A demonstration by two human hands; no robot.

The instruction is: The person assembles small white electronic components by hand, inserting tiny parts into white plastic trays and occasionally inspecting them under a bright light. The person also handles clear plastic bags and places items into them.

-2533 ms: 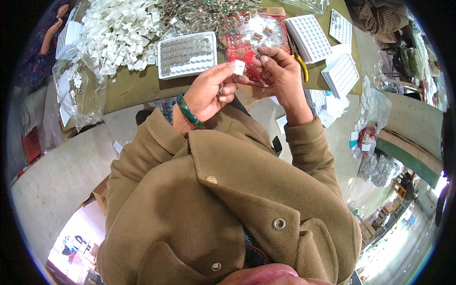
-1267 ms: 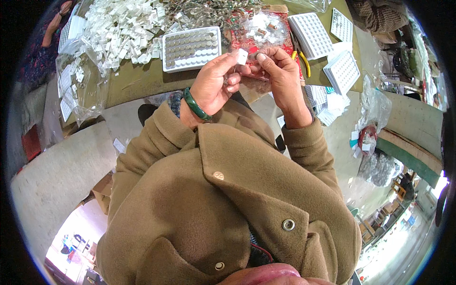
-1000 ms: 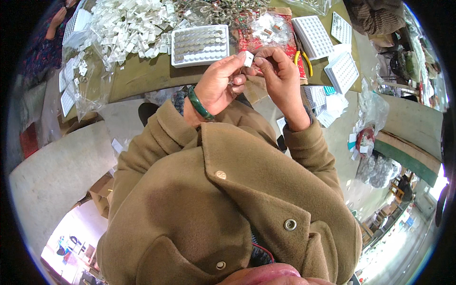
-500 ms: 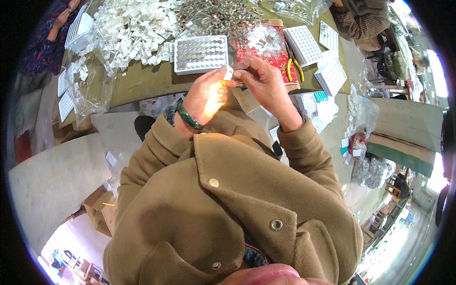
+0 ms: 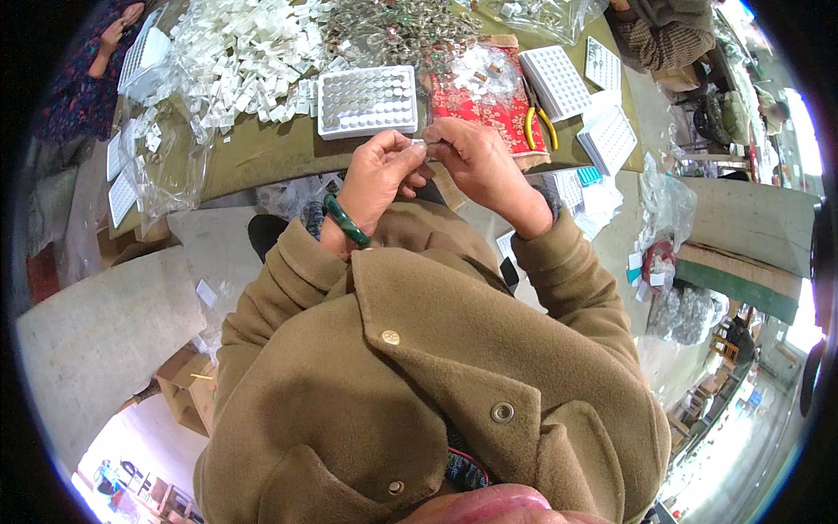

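My left hand [image 5: 382, 179], with a dark green bangle [image 5: 346, 221] on its wrist, pinches a small white piece [image 5: 418, 142] between thumb and fingers. My right hand [image 5: 484, 166] meets it there, its fingertips pressed together at the piece's right side; what they hold, if anything, is hidden. Both hands are in front of the table's near edge. Just beyond them stands a white tray [image 5: 330, 134] with rows of round silvery discs. A red patterned sheet [image 5: 471, 109] lies beyond my right hand, bearing a heap of small clear-white bits [image 5: 485, 73].
Yellow-handled pliers [image 5: 529, 129] lie at the sheet's right edge. White perforated trays [image 5: 557, 83] are stacked farther right. Heaps of white tags [image 5: 249, 61] and small metal parts [image 5: 397, 31] cover the far table. Other people's sleeves [image 5: 672, 35] show at both far corners.
The bright glow at my left hand is gone. My left fingers have curled in over the white piece, which shows less now, and my right hand has turned and lowered slightly.
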